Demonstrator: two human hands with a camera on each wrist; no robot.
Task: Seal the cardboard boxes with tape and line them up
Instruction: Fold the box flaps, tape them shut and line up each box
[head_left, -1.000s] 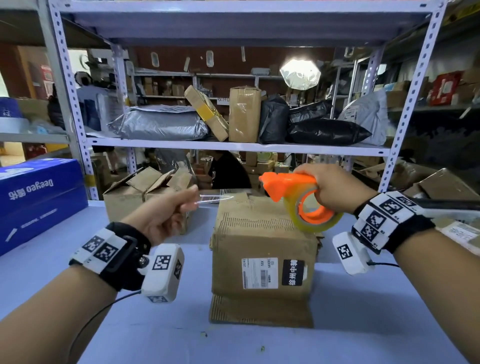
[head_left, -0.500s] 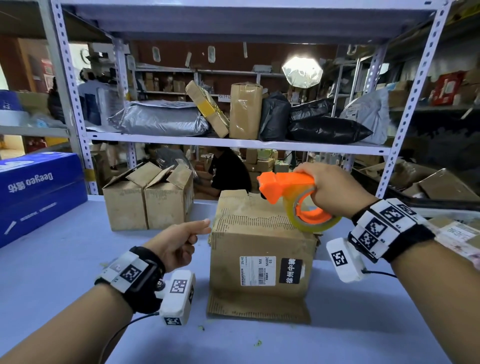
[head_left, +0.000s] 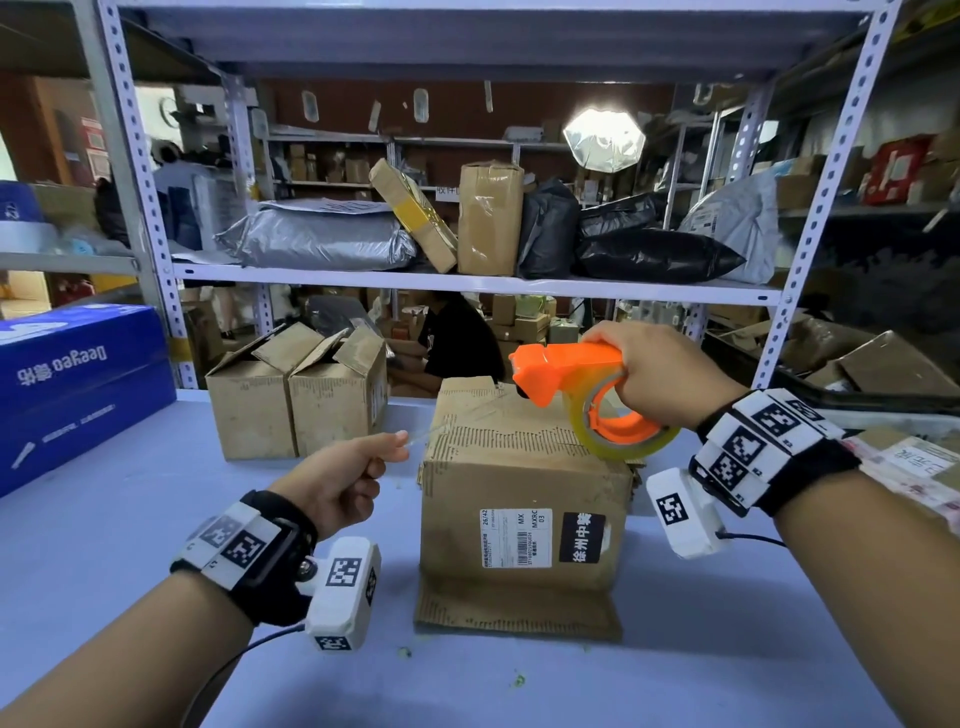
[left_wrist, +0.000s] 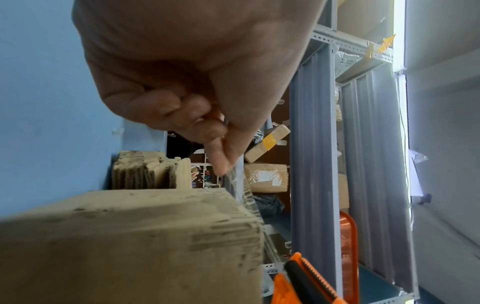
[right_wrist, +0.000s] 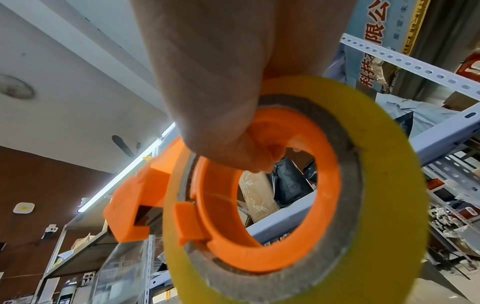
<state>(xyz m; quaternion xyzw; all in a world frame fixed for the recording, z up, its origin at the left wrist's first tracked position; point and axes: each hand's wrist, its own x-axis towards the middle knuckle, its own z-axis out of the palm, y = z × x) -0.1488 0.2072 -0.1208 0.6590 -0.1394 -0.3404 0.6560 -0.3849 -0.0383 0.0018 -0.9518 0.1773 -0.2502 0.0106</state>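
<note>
Cardboard box sits mid-table between the hands — left hand pinches clear tape end off its left top edge, right hand clamped round orange tape dispenser over box top. Box label reads "MXRC 03"; blue carton says "Deeyeo". Parcel shelving behind.

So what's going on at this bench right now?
A person is taping a cardboard box shut on the blue table. The right hand grips an orange tape dispenser over the box's top, while the left hand pinches the free end of the clear tape, stretched across the box's top left edge. Two open boxes wait behind, flaps up.
</note>
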